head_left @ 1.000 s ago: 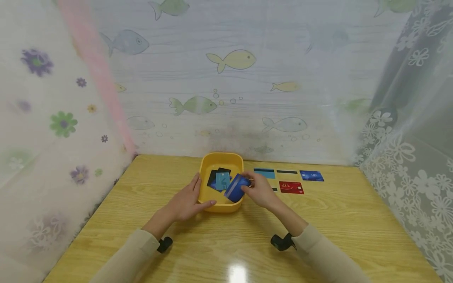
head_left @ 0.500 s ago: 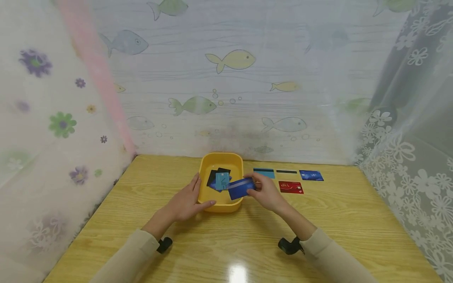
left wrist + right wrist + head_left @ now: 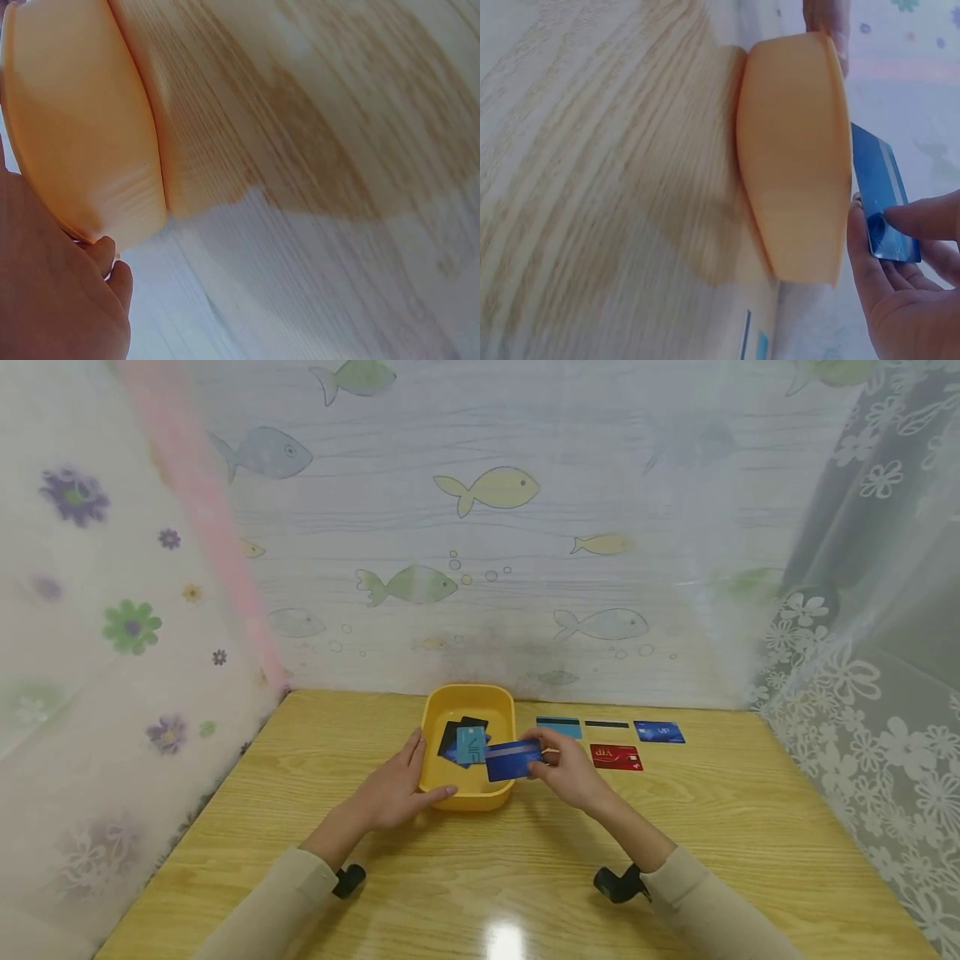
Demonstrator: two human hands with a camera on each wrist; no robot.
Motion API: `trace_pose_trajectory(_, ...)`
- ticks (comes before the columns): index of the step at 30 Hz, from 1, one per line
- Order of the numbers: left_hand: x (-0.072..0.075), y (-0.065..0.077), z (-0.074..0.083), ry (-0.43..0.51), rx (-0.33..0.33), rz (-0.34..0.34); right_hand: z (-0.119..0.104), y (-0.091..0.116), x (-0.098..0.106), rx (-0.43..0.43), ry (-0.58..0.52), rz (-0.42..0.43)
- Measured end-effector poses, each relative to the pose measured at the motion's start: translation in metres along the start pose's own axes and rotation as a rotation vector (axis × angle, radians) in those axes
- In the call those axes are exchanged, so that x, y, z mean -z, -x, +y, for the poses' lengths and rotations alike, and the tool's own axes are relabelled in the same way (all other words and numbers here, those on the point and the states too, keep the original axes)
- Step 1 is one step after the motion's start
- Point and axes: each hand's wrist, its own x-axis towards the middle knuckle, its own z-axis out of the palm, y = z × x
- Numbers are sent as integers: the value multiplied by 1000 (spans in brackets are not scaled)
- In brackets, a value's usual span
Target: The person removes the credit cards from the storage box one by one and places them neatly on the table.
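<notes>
The right hand (image 3: 567,768) pinches a blue card (image 3: 510,762) between its fingers, over the near right side of the yellow box (image 3: 480,803). The left hand (image 3: 390,787) holds the box's edge. More cards (image 3: 471,745) lie inside; a red card (image 3: 617,757) lies on the surface (image 3: 480,877).

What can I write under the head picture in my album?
Left hand touches the yellow tub; right hand holds a striped blue card above it.
</notes>
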Motion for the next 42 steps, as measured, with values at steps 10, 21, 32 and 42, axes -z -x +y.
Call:
trace_pose_trajectory(10, -2, 0, -2, -11, -5, -11, 3, 11, 30, -6, 49, 34)
trace_pose_trajectory(21, -3, 0, -2, -16, -13, -18, 22, 28, 80, 2, 141, 84)
trace_pose_trajectory(32, -2, -2, -4, -19, -9, -21, 33, 42, 116, -55, 184, 135)
trace_pose_trajectory(42, -1, -1, -3, -16, -7, -23, 45, 50, 140, -112, 227, 173)
